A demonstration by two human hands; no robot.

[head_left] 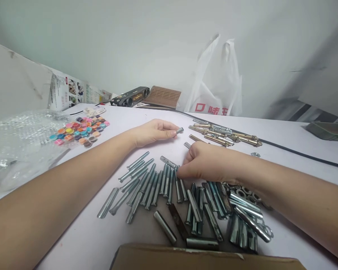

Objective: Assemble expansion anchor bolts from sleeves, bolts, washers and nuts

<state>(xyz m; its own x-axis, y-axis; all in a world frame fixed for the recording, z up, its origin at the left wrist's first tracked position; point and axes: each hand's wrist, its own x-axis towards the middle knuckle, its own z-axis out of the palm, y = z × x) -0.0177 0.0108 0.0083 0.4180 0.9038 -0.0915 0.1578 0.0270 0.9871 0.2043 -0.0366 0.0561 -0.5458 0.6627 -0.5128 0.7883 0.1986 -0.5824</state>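
My left hand [153, 132] rests on the white table [124, 120], its fingertips closed on a short grey metal sleeve [179, 130]. My right hand [207, 161] lies lower and to the right, fingers pinched on a silver bolt [177, 176] at the top of a spread of silver bolts and sleeves [157, 187]; another piece shows above its thumb. A pile of assembled brass-coloured anchor bolts [225, 135] lies just beyond the right hand. Nuts and washers [242, 192] sit under my right forearm.
Several coloured round discs [80, 131] lie at the left beside crinkled clear plastic [17, 146]. A cardboard box edge [202, 259] is at the bottom. A white bag [214, 90], a brown slatted item [163, 96], a black device [131, 96], a black cable [298, 152] and a green tray [331, 130] lie farther back.
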